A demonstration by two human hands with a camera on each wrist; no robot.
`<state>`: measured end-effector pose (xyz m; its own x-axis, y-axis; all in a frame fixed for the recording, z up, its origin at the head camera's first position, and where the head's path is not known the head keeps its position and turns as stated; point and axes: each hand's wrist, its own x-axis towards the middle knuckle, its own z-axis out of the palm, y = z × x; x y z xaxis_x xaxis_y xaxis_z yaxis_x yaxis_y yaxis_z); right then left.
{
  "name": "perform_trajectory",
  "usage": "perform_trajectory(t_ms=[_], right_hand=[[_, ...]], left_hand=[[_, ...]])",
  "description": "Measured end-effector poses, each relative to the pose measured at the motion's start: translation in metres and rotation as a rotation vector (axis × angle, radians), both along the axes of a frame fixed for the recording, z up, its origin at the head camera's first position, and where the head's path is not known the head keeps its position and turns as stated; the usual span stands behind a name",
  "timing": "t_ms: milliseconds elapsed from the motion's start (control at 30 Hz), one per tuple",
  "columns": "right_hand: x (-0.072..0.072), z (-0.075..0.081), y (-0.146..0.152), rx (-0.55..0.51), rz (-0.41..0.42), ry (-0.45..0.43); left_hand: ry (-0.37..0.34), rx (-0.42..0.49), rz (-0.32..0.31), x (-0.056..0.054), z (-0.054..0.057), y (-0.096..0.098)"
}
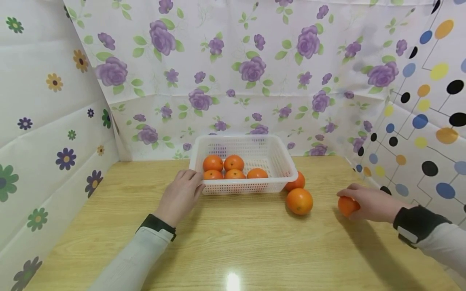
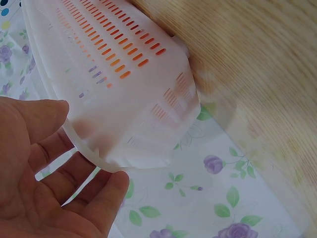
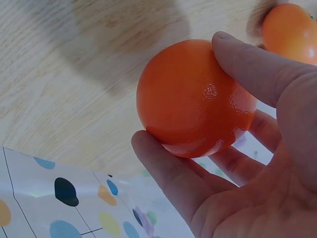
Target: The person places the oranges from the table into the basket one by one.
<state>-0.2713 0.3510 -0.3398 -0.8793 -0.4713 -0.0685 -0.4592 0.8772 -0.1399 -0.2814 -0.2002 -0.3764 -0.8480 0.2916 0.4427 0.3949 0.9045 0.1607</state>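
Observation:
My right hand (image 1: 375,204) grips an orange (image 3: 195,99) over the right part of the table, thumb on one side and fingers spread round the other. At the near left corner of a white plastic basket (image 1: 251,186), my left hand (image 1: 182,194) holds the rim. The left wrist view shows the thumb (image 2: 47,116) on one side of that rim and fingertips on the other. Several oranges lie inside the basket, among them a front one (image 1: 257,173). Outside its near right corner sits a loose orange (image 1: 299,201), with another orange (image 1: 296,182) behind it, partly hidden.
The wooden table (image 1: 233,238) carries everything. A flowered cloth (image 1: 218,81) hangs close behind the basket. More patterned cloth closes off the sides, a flowered sheet (image 1: 40,141) at left and a dotted sheet (image 1: 429,133) at right.

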Motion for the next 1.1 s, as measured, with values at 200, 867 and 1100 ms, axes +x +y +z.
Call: perform_trajectory(t_ms=[200, 867, 1100], right_hand=[[-0.002, 0.004, -0.003, -0.006, 0.015, 0.022], [-0.01, 0.031, -0.026, -0.038, 0.048, 0.065], [-0.015, 0.047, -0.041, -0.056, 0.06, 0.092]], left_hand=[[-0.017, 0.0, 0.007, 0.0, 0.001, 0.0], [-0.028, -0.005, 0.016, 0.0, 0.001, 0.001], [-0.017, -0.003, 0.01, 0.0, 0.001, 0.001]])
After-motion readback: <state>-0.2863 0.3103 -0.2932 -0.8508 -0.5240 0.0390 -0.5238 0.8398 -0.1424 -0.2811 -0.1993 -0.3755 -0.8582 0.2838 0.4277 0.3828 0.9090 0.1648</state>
